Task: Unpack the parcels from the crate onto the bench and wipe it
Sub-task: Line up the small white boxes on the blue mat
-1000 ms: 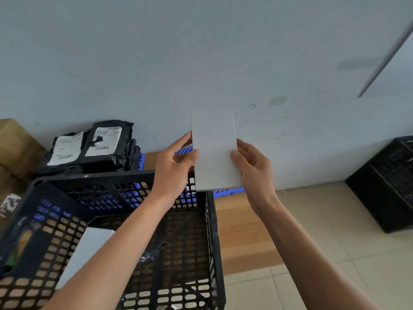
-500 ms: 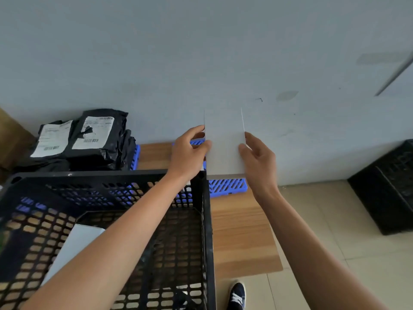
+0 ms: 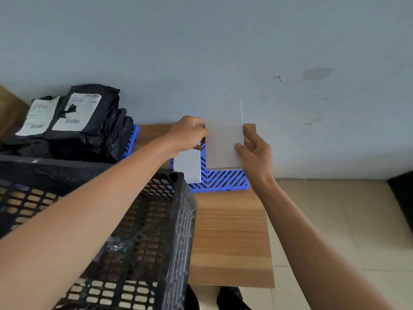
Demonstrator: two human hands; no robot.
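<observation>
I hold a flat white parcel (image 3: 224, 135) upright over a blue plastic tray (image 3: 220, 180) at the far end of the wooden bench (image 3: 230, 238). My left hand (image 3: 188, 133) grips its left edge, and my right hand (image 3: 254, 151) pinches its right edge with thumb in front. A second white parcel (image 3: 187, 165) lies flat on the blue tray, just left of the held one. The black crate (image 3: 143, 238) stands on the bench at the near left, under my left forearm.
A pile of black mailer bags with white labels (image 3: 73, 124) sits on another blue tray (image 3: 131, 139) behind the crate. The wall runs close behind the bench. Tiled floor lies to the right, with a dark crate (image 3: 403, 198) at the right edge. My shoes (image 3: 230, 298) show below the bench.
Both hands carried the white parcel forward and down toward the blue tray. My head leaned in, bringing the second parcel on the tray into view and hiding the crate's inside.
</observation>
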